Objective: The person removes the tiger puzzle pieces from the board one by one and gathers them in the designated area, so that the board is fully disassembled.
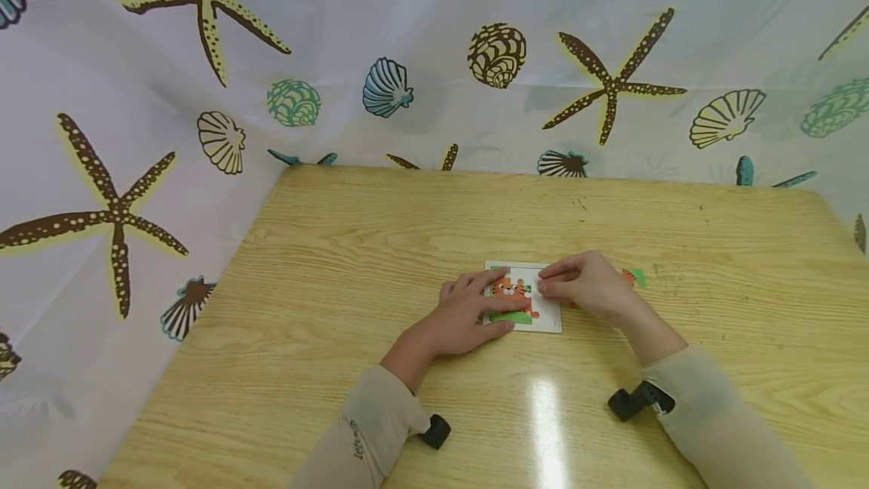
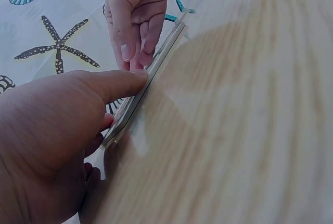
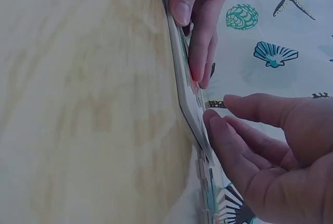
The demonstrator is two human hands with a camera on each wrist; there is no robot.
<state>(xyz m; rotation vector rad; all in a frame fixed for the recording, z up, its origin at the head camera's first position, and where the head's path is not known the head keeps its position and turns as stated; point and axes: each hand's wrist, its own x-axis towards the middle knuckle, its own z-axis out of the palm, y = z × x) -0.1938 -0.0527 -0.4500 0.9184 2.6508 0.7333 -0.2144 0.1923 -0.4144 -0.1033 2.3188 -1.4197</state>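
A white puzzle board (image 1: pixel 548 319) lies on the table, its left part filled with a tiger picture (image 1: pixel 509 290) in orange and green. My left hand (image 1: pixel 468 315) is spread over the board's left side, fingers extended across the picture and thumb at the near edge. In the left wrist view that thumb (image 2: pixel 127 82) rests along the board's rim. My right hand (image 1: pixel 589 285) is over the board's right edge, fingertips low at the white area. The right wrist view has its thumb and forefinger apart, with no piece visible between them.
Orange and green puzzle pieces (image 1: pixel 635 277) lie right of the board, partly hidden behind my right hand. The wooden table (image 1: pixel 380 225) ends at the back against a white curtain (image 1: pixel 434 36) printed with shells and starfish. Black wrist devices (image 1: pixel 436 432) show at both cuffs.
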